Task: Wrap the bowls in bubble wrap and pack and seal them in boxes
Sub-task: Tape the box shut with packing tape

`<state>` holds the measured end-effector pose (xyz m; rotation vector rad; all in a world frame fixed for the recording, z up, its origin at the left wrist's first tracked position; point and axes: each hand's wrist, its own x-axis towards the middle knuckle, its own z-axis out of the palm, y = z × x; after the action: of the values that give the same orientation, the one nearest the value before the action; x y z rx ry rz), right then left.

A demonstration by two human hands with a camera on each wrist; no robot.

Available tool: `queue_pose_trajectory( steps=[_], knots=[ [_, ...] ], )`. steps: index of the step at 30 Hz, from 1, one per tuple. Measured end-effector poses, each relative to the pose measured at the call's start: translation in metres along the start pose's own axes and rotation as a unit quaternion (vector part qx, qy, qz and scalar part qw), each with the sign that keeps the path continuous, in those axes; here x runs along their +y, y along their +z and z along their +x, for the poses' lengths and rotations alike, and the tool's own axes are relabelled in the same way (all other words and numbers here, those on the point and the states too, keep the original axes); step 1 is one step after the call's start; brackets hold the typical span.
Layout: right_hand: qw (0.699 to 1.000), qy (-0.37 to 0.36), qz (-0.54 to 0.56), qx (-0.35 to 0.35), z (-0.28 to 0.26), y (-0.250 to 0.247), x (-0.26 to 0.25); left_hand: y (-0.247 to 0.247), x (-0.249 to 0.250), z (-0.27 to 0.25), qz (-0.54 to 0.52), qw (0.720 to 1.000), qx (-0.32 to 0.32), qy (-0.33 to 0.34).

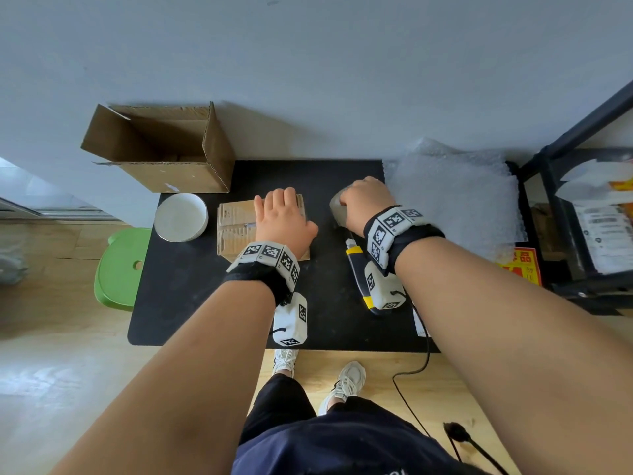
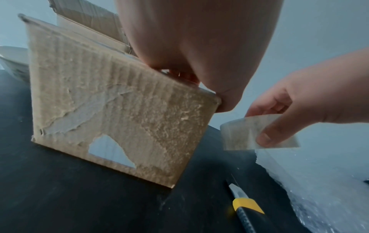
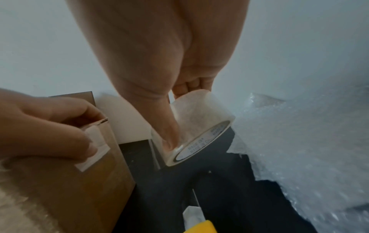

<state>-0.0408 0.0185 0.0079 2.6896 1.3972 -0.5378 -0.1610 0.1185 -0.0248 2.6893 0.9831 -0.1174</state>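
Observation:
A small closed cardboard box (image 1: 236, 224) (image 2: 111, 113) (image 3: 79, 189) stands on the black table (image 1: 205, 303). My left hand (image 1: 284, 217) (image 3: 46, 126) lies over its top; the fingers curl at its right edge and the thumb presses a strip of clear tape (image 3: 93, 151) onto the side. To the right, my right hand (image 1: 363, 200) (image 2: 299, 100) grips a roll of clear tape (image 1: 337, 209) (image 2: 243, 132) (image 3: 199, 126) that stands on edge on the table. A white bowl (image 1: 181, 217) sits left of the small box. Bubble wrap (image 1: 455, 200) (image 3: 299, 141) lies at the right.
A yellow and black utility knife (image 1: 354, 265) (image 2: 247, 209) lies on the table under my right wrist, blade out. A larger open cardboard box (image 1: 161, 149) stands at the back left. A green stool (image 1: 120, 269) is left of the table, a dark shelf (image 1: 582, 217) right.

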Motion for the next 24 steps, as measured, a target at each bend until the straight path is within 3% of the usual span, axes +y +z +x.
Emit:
queue_pose_trajectory(
  steps=[7, 17, 21, 24],
  knots=[
    [0.995, 0.035, 0.068, 0.06, -0.007, 0.006, 0.006, 0.004, 0.011, 0.005, 0.049, 0.998, -0.004, -0.029],
    [0.987, 0.069, 0.117, 0.088, -0.011, 0.012, 0.016, 0.018, 0.016, 0.008, 0.078, 0.995, 0.052, -0.03],
    [0.977, 0.101, 0.163, 0.096, -0.016, 0.009, 0.016, 0.01, 0.016, 0.009, 0.08, 0.996, 0.008, -0.034],
    [0.958, 0.124, 0.239, 0.103, -0.024, 0.004, 0.014, -0.003, 0.012, 0.014, -0.012, 0.999, -0.015, -0.042]
  ],
)
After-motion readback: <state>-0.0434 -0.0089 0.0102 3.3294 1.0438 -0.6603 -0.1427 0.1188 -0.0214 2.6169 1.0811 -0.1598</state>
